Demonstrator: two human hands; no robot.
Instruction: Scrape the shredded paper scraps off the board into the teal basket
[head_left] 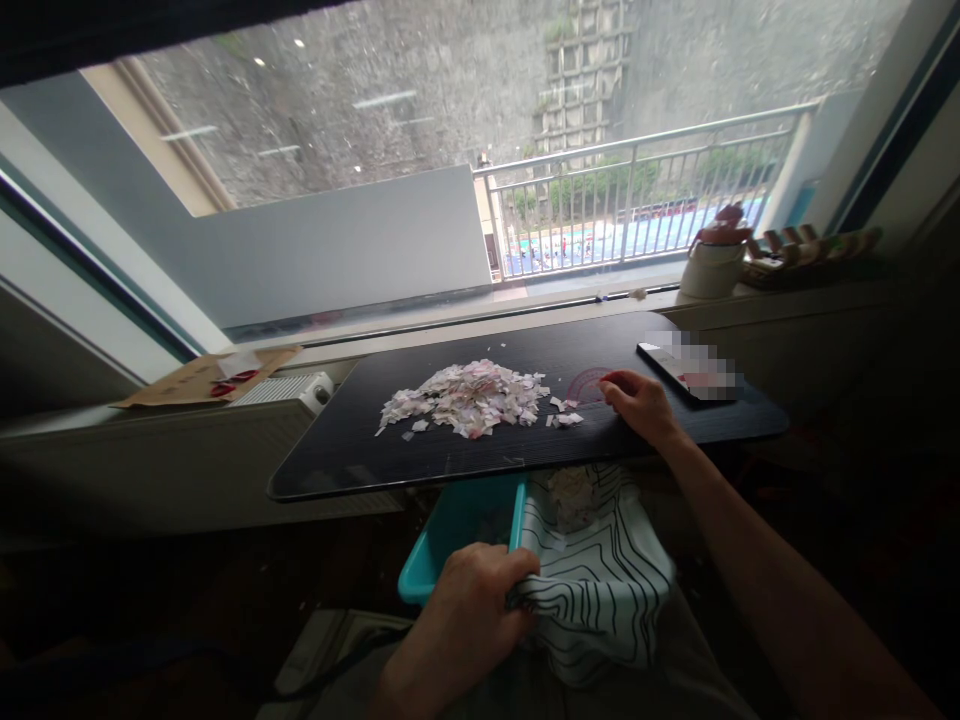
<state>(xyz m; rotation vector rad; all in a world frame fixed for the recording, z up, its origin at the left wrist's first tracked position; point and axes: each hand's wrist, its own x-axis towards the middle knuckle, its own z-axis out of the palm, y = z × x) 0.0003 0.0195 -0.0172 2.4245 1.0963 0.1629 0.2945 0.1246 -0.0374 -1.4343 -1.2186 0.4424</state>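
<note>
My left hand (480,605) is closed around a bunched edge of a white cloth with black stripes (622,555), below the table's near edge. The cloth hangs over the right part of a turquoise plastic bin (424,560) and carries a small heap of paper scraps (571,497). Over the table, the fingers of my right hand (641,402) pinch the right end of a reddish, see-through protractor (585,385). A few loose scraps (566,418) lie just left of it. Farther left is a large pile of torn paper bits (476,398).
The black table (360,460) stands against a windowsill. A phone (667,372), partly pixelated, lies right of my right hand. On the sill are a white pot-like container (711,268) and a basket (802,255). A brown paper sheet (180,380) and a white radiator (281,390) are left.
</note>
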